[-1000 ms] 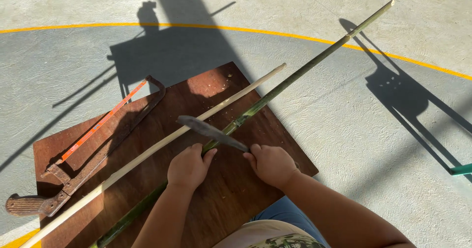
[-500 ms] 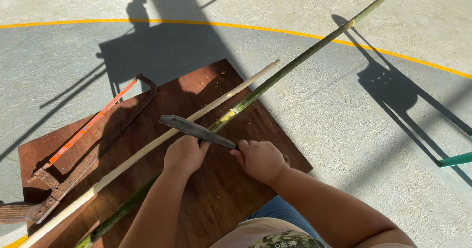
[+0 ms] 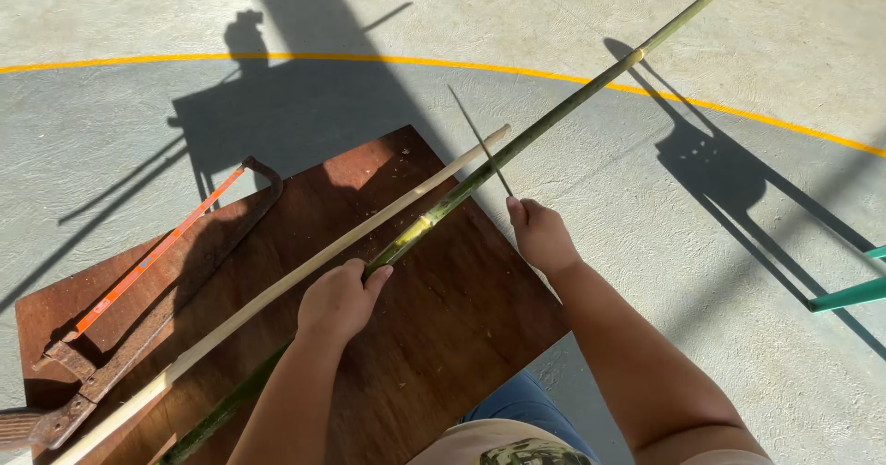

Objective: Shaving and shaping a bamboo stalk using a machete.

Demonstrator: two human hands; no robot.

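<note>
My left hand (image 3: 340, 301) is gripping the long green bamboo stick (image 3: 554, 119) over the brown wooden board (image 3: 443, 327), while my right hand (image 3: 540, 234) is holding a thin dark blade (image 3: 480, 140).

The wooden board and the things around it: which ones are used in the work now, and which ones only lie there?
In use: long green bamboo pole, gripped by left hand; thin dark blade, held by right hand; brown wooden board.

Lying about: pale peeled stick; rusty hacksaw with orange blade; teal frame.
</note>
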